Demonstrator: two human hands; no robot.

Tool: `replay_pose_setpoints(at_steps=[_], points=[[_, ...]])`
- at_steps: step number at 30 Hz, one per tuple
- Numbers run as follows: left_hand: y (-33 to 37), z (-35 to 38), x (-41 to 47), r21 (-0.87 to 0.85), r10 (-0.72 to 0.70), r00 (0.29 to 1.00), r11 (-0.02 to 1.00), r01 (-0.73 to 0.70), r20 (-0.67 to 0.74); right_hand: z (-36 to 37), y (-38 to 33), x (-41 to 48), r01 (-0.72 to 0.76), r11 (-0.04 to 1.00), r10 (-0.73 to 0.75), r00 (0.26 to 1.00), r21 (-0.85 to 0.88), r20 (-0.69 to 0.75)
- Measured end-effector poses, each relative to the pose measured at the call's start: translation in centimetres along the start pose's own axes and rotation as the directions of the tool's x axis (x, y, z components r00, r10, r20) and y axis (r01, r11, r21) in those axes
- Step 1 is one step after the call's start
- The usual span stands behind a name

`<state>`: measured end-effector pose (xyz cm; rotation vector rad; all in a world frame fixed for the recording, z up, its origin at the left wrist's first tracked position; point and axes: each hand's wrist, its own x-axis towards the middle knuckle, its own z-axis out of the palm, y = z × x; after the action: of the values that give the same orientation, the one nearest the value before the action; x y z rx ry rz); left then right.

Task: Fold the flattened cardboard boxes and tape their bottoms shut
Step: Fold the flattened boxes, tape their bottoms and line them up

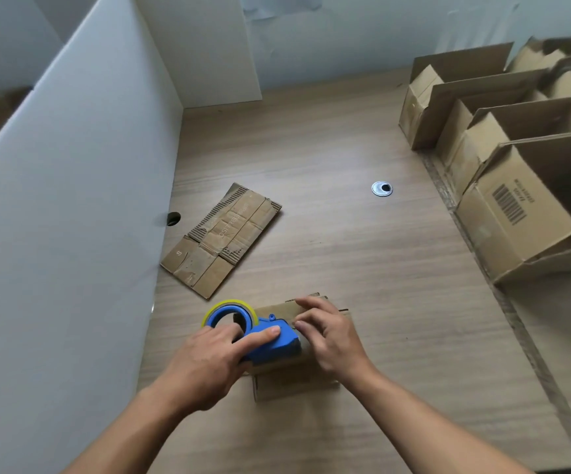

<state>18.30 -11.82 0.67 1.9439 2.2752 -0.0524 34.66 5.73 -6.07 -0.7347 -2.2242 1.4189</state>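
1. Left hand [209,364] grips the tape dispenser [277,340] atop the box [294,381].
2. Right hand [328,336] rests relaxed fingers on the box, gripping nothing.
3. Flat cardboard [221,239] lies beyond the box, leftward.

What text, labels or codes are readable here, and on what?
"S": on the flat cardboard sheet, at its near-left end.
Faint print line across the same sheet: too faded to read.
Barcode with small print beside it, on the nearest open box: print too blurred to read.
Blue tape dispenser: no text visible.
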Motion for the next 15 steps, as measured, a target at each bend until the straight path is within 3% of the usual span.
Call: replay_pose_setpoints(at_steps=[3, 5, 9, 12, 15], points=[[-0.4, 0.1, 0.0, -0.019, -0.014, 0.999, 1.0, 0.015, 0.041, -1.1, -0.9, -0.4, -0.069, 0.996, 0.071, 0.997, 0.052, -0.035], [-0.6, 0.1, 0.0, -0.025, -0.038, 0.998, 0.999, 0.039, 0.057, -3.4, -0.7, -0.8, -0.177, 0.975, 0.194, 0.973, 0.136, -0.123], [-0.5, 0.1, 0.1, -0.044, -0.066, 0.994, 0.997, 0.07, 0.087, -8.2, 2.6, -1.9, -0.36, 0.848, 0.475, 0.842, 0.39, -0.255], [-0.5, 0.1, 0.3, -0.065, -0.071, 0.993, 0.995, 0.077, 0.092, -8.5, 4.7, -1.9, -0.522, 0.686, 0.674, 0.719, 0.507, -0.17], [-0.5, -0.1, 0.3, -0.068, -0.08, 0.991, 0.994, 0.087, 0.109, -7.1, 5.5, -1.5, -0.635, 0.626, 0.726, 0.687, 0.453, -0.041]])
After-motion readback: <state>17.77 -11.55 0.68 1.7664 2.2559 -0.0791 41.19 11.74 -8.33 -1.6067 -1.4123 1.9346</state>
